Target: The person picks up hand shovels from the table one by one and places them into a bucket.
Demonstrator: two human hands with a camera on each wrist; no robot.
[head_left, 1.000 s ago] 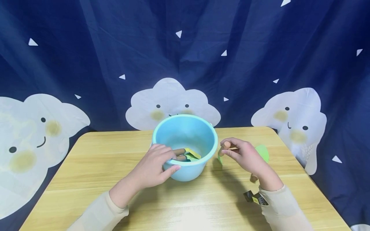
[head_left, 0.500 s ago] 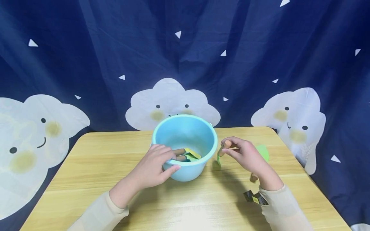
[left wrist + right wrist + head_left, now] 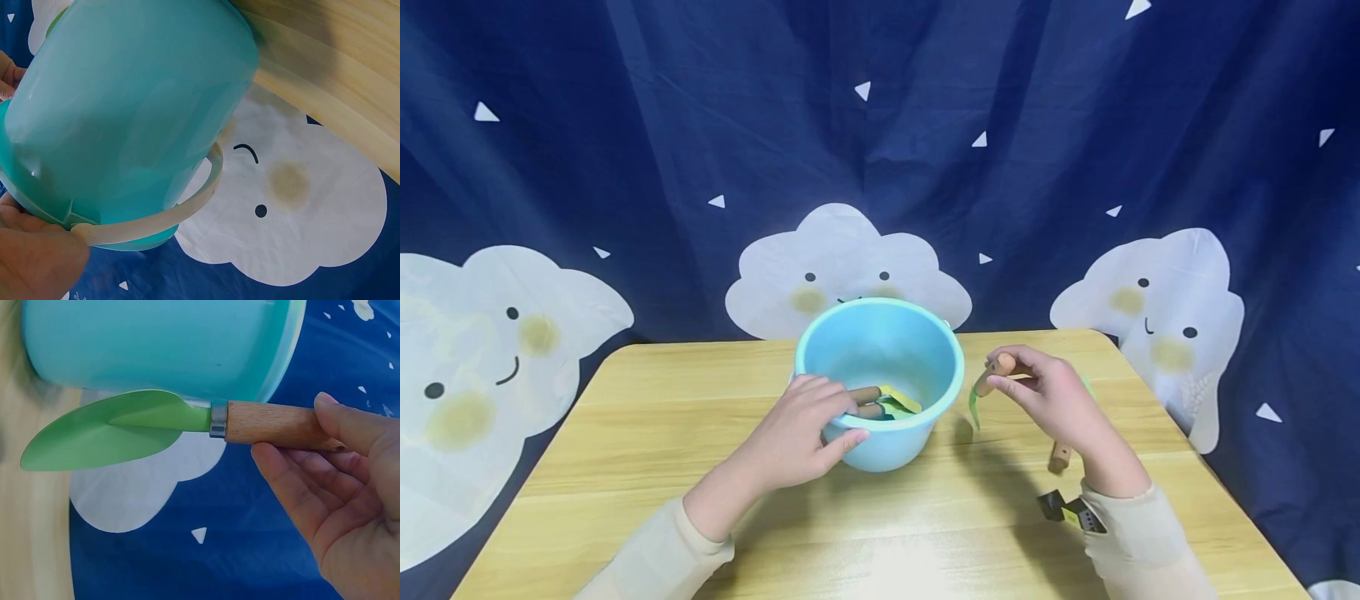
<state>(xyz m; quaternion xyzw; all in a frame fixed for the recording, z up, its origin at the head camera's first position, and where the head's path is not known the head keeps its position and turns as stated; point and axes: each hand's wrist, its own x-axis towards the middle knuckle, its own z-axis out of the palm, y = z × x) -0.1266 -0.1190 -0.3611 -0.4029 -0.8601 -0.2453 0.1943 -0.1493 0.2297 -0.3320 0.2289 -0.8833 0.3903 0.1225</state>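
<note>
A light blue bucket point(image 3: 880, 450) stands on the wooden table. My left hand point(image 3: 793, 433) grips its near left rim, fingers inside and thumb outside. Inside the bucket lie two wooden-handled tools, one with a yellow blade point(image 3: 901, 398); the other's dark blue part is mostly hidden. To the right of the bucket, my right hand point(image 3: 1052, 400) pinches the wooden handle of a green garden trowel point(image 3: 112, 434) between thumb and fingers. The trowel's blade hangs down, close over the table, as the head view shows. The bucket's white carry handle point(image 3: 150, 222) hangs along its side.
Under the right forearm, another wooden handle point(image 3: 1060, 457) lies on the table point(image 3: 625, 467), its far part hidden by the hand. Nearer, partly under the sleeve, is a small black item with a yellow mark point(image 3: 1067, 510). A blue curtain point(image 3: 1037, 167) with cloud prints hangs behind.
My right hand has shifted slightly right and up with the trowel, away from the bucket. The left hand and the bucket stay as they were.
</note>
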